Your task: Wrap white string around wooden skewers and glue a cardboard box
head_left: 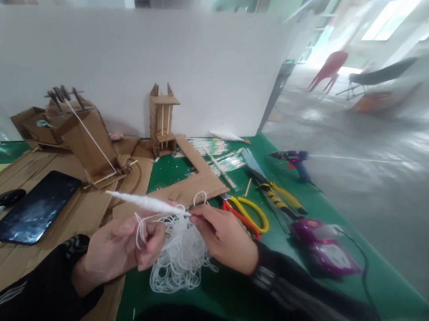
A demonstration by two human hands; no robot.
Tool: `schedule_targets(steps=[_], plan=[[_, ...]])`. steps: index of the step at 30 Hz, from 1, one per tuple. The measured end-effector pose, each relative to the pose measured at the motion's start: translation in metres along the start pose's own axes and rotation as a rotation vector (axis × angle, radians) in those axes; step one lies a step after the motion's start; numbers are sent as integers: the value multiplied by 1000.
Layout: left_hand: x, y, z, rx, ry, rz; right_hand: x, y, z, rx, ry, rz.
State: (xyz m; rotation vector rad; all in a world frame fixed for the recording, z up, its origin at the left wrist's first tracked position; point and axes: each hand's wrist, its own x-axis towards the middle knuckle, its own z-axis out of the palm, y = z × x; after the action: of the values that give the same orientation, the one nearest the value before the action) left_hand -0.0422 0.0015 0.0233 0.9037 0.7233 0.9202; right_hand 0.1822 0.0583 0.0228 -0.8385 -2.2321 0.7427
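A thin stick wound with white string (145,202) points to the left, its bare tip showing at the far end. My right hand (224,238) pinches the right end of this stick between thumb and fingers. Strands of the same string run through the curled fingers of my left hand (124,243), just below the stick. Beneath both hands a loose heap of white string (179,261) lies on the green table (220,298). A small loop of string stands up above my right hand.
Scissors (260,214), pliers (288,197), a purple device (325,249) and a glue gun (295,160) lie to the right. Cardboard models (86,138) stand at the back left. A phone (34,208) rests on cardboard. Thin sticks (208,146) lie before the white partition (133,60).
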Motion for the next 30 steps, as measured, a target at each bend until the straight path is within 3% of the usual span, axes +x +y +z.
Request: schedule_targets(steps=[3,7,10,13,16,20,24,27,30], plan=[[3,-5,-2,160,124,6,1,3,-5,84,69,35],[4,-7,-3,821,326,71,5,11,-13,454,167,143],[3,-4,-5,1250,451,240,7,18,-17,850,139,221],[3,-1,-9,1464,574,454,7,20,-17,1078,37,251],[6,1,-7,1466,473,548,5,19,-14,1139,-114,261],[17,3,9,1194,189,408,3,14,-8,1103,-271,264],[28,7,23,958,37,327,2,12,-5,1016,-348,269],[31,7,22,933,84,298,1,12,-5,1021,-407,261],[31,8,19,969,228,353,0,13,-5,1055,-451,279]])
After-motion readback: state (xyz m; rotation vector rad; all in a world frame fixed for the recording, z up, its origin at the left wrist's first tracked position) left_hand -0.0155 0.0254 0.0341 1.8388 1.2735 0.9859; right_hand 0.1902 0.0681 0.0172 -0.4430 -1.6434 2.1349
